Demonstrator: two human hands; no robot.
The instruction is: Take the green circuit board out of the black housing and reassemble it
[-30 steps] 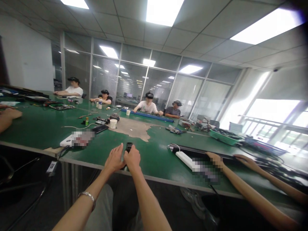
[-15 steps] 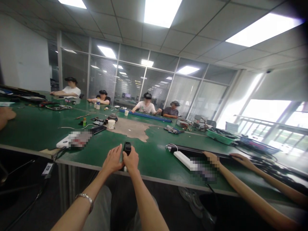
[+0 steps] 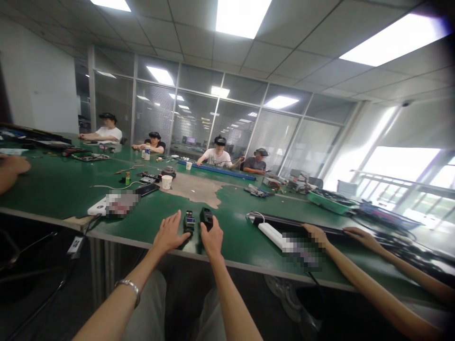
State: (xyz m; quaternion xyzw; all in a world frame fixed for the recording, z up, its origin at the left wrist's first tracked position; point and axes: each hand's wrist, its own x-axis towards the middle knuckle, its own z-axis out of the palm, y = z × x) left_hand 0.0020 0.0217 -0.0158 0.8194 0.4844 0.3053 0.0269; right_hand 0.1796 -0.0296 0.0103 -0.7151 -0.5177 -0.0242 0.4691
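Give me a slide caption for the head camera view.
At a green table, the right hand grips a small black block beside a black module, left hand open next to it.

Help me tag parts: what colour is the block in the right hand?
The block is black, clearest in the head view.

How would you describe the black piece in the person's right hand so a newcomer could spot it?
Find the near edge of the long green table, at the person's two hands. The right hand holds a plain black block; the part beside it, by the left hand, shows pale details.
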